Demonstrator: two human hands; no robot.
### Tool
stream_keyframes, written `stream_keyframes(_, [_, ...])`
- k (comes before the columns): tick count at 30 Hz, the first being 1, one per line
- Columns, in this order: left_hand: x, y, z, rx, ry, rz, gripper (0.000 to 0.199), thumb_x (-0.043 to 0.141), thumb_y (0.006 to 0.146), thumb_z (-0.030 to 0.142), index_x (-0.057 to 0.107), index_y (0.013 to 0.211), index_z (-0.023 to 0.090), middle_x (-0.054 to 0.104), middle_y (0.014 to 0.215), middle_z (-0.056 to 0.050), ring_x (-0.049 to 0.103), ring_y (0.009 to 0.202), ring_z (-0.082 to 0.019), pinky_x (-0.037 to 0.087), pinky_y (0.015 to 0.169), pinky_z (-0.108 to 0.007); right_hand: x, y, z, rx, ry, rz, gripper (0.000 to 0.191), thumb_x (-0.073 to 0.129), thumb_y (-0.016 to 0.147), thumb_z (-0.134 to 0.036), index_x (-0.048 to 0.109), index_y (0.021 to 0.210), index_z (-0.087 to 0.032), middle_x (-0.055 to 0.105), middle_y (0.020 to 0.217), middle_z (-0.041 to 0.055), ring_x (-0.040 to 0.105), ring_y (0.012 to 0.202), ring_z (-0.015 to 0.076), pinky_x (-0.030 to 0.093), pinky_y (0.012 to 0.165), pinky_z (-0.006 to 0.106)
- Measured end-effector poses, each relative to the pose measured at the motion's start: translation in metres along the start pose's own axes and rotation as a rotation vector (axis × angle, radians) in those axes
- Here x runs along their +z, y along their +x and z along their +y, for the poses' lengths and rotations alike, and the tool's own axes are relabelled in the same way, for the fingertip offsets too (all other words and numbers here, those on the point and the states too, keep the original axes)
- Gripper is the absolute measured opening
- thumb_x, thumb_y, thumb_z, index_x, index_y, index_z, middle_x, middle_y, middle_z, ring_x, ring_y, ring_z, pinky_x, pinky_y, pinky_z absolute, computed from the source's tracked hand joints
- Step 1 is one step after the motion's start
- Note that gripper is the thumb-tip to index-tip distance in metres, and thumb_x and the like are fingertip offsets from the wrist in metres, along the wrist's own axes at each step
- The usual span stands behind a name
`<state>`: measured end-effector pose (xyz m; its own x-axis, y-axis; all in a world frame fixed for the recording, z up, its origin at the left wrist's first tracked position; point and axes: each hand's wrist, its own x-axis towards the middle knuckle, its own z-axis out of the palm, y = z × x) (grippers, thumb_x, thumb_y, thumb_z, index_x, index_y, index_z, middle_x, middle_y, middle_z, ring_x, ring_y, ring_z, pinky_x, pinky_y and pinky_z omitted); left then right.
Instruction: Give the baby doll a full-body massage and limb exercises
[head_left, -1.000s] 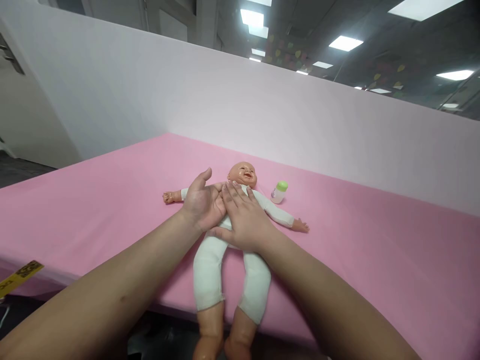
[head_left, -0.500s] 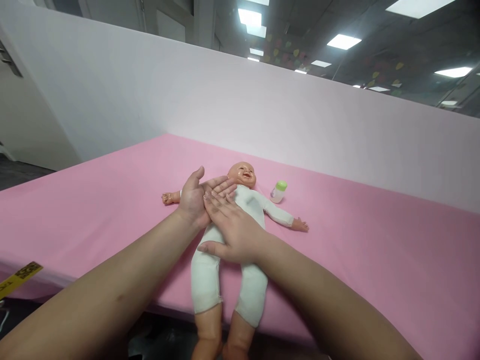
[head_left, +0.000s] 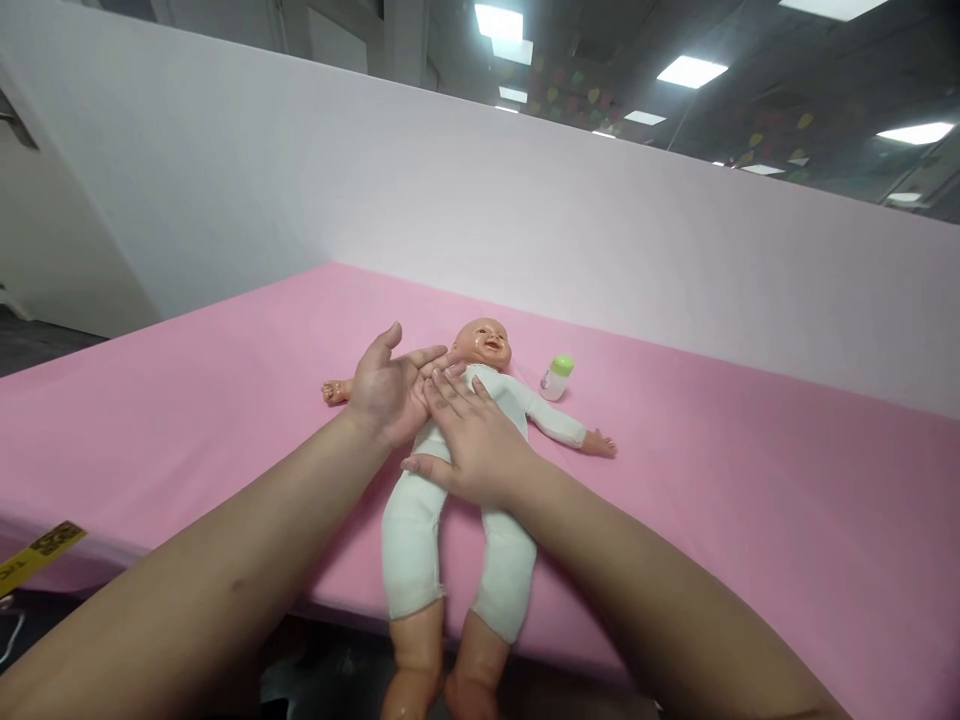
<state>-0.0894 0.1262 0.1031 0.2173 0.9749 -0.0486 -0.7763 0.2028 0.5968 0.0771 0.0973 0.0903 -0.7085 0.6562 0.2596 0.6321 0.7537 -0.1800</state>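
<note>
A baby doll (head_left: 510, 560) with a white cloth body lies on its back, head away from me and feet over the table's front edge. Above its torso, my left hand (head_left: 390, 395) is palm up with the fingers stretched out. My right hand (head_left: 480, 440) is palm down, its fingertips overlapping the left fingers and its thumb spread toward the doll's hip. Neither hand holds anything that shows. Between them they hide part of the doll's chest and one of its arms. A small clear bottle with a green cap (head_left: 557, 378) stands beside the doll's shoulder.
The doll lies on a pink-covered table (head_left: 720, 480). A white partition (head_left: 600, 230) rises behind the table. Yellow tape with a printed code (head_left: 41, 555) is at the front left edge, and a door (head_left: 52, 220) is at the far left.
My right hand has slid slightly to the right and away from me across the left fingers, so more of the left palm shows. The doll and bottle stay in place.
</note>
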Motion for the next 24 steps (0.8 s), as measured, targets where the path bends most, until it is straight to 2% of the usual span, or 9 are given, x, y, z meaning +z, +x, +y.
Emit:
stream_keyframes(3, [-0.007,0.005,0.007,0.072,-0.015,0.044,0.084,0.054,0.098,0.065,0.046,0.153,0.001,0.065,0.14,-0.03,0.064,0.135,-0.038,0.059,0.107,-0.048,0.001,-0.001,-0.005,-0.086,0.027,-0.03,0.099,0.048,0.105,-0.074,0.023,0.17,-0.004,0.018,0.176,0.0231,0.01,0.167,0.0338,0.009,0.136,0.059])
stream_keyframes(7, [-0.011,0.006,0.01,0.09,-0.025,0.006,0.084,0.053,0.098,0.067,0.048,0.153,0.004,0.063,0.145,-0.027,0.063,0.138,-0.036,0.059,0.109,-0.046,0.001,-0.004,-0.017,-0.219,0.089,0.013,0.092,0.045,0.109,-0.068,0.023,0.169,-0.002,0.02,0.176,0.0232,0.01,0.167,0.0292,0.01,0.137,0.051])
stream_keyframes(11, [-0.004,-0.002,0.002,0.043,-0.015,-0.066,0.085,0.052,0.098,0.069,0.049,0.154,0.005,0.063,0.146,-0.027,0.061,0.14,-0.036,0.058,0.111,-0.046,0.003,-0.006,-0.022,-0.276,0.102,0.082,0.105,0.048,0.104,-0.076,0.017,0.17,0.0,0.013,0.177,0.0246,0.002,0.168,0.0288,0.006,0.138,0.049])
stream_keyframes(14, [0.005,-0.009,-0.008,-0.009,0.014,-0.082,0.086,0.052,0.098,0.071,0.052,0.153,0.005,0.064,0.145,-0.027,0.059,0.142,-0.038,0.055,0.113,-0.051,0.004,-0.006,-0.022,-0.223,0.066,0.098,0.112,0.048,0.101,-0.08,0.013,0.17,0.001,0.009,0.177,0.0248,-0.003,0.167,0.0308,0.004,0.137,0.053])
stream_keyframes(18, [0.014,-0.014,-0.016,-0.075,0.039,-0.07,0.086,0.051,0.096,0.072,0.056,0.15,0.005,0.065,0.143,-0.028,0.058,0.143,-0.041,0.051,0.117,-0.056,0.005,-0.003,-0.021,-0.072,0.004,0.112,0.107,0.049,0.102,-0.078,0.013,0.172,-0.006,0.01,0.178,0.0203,-0.003,0.167,0.0323,0.004,0.137,0.059])
stream_keyframes(21, [0.015,-0.015,-0.015,-0.11,0.046,-0.065,0.085,0.05,0.097,0.071,0.055,0.15,0.004,0.066,0.142,-0.028,0.059,0.14,-0.041,0.048,0.12,-0.057,0.006,-0.001,-0.02,0.007,-0.012,0.115,0.108,0.051,0.1,-0.079,0.015,0.172,-0.007,0.009,0.179,0.0194,-0.003,0.167,0.0341,0.002,0.137,0.06])
stream_keyframes(24, [0.011,-0.012,-0.01,-0.085,0.045,-0.06,0.084,0.05,0.098,0.07,0.055,0.149,0.004,0.066,0.14,-0.028,0.061,0.138,-0.042,0.05,0.118,-0.058,0.007,0.0,-0.018,0.067,-0.008,0.103,0.109,0.05,0.1,-0.08,0.019,0.171,-0.004,0.008,0.178,0.0212,-0.002,0.167,0.0358,0.004,0.137,0.06])
